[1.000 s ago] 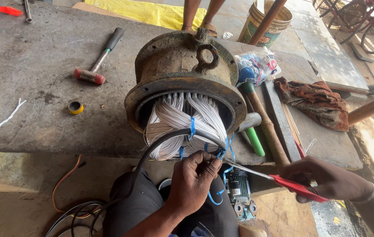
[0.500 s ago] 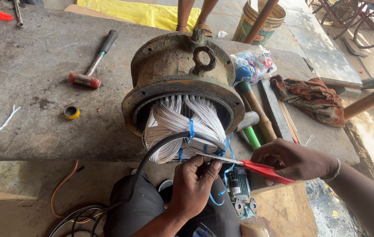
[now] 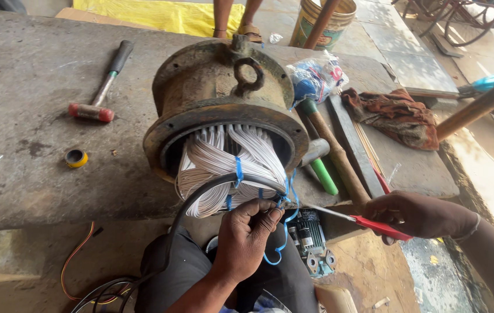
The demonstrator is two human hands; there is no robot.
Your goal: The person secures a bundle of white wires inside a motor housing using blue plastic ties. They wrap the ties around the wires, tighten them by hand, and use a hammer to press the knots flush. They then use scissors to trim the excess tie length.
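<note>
One rusty motor housing (image 3: 223, 98) lies on its side at the near edge of the stone bench (image 3: 32, 145), one bundle of white windings (image 3: 223, 165) spilling from its mouth, several blue ties (image 3: 238, 171) on it. One hammer (image 3: 99, 87), one roll of yellow tape (image 3: 76, 157), one rag (image 3: 395, 116). Left hand (image 3: 245, 240): fingers curled, tips pinching a blue tie at the bundle's lower edge. Right hand (image 3: 418, 214): fingers closed around red-handled scissors (image 3: 363, 220), tip at the tie.
</note>
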